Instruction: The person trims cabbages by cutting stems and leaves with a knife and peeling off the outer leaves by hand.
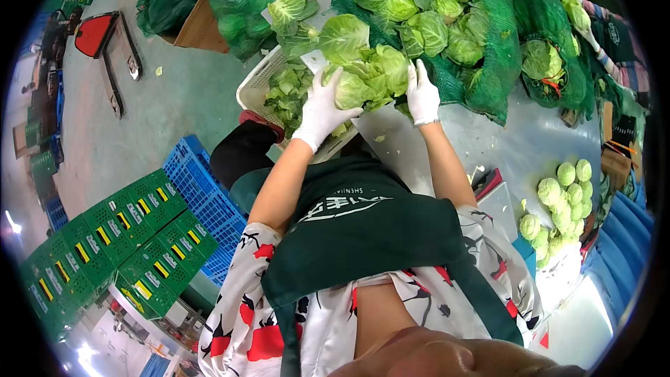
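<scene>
A green cabbage (354,91) with loose outer leaves lies between my two white-gloved hands, above the table's edge. My left hand (319,108) is curved round its left side, fingers spread and thumb across the lower front. On the other side, my right hand (423,94) presses against the pale outer leaves (388,70), fingers stretched upward and partly hidden. Beside my left fingertips is a flat whitish piece (314,61) whose kind I cannot make out. A white basket (250,91) full of loose green leaves (287,89) stands beneath my left forearm.
An open green net sack (497,42) of cabbages lies ahead on the metal table (516,126), with more sacks alongside. Trimmed cabbages (569,195) are piled at right. Blue crates (199,188) and green crates (105,244) stand at left; a pallet jack (105,49) is on the floor.
</scene>
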